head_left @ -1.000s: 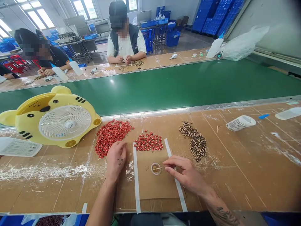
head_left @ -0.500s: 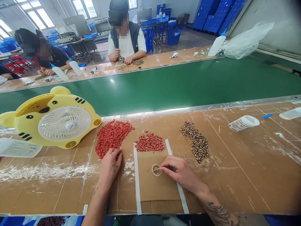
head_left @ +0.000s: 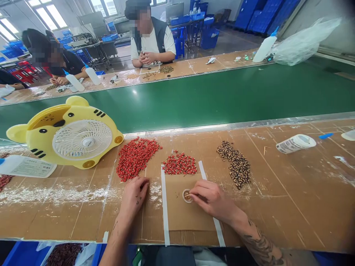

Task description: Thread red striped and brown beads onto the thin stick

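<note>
Left hand resting on tan cardboard tabletop, fingers loosely curled, just below heap of glossy red oblong beads. Right hand bunched, fingertips drawn together at rim of small round clear cup of amber liquid; whether pinching anything, cannot tell. Cup sat on brown cardboard sheet, between white tape strips.

No wording can be read: the printed lines on the white sheet beside the yellow fan and on the white roll are too small and blurred.
</note>
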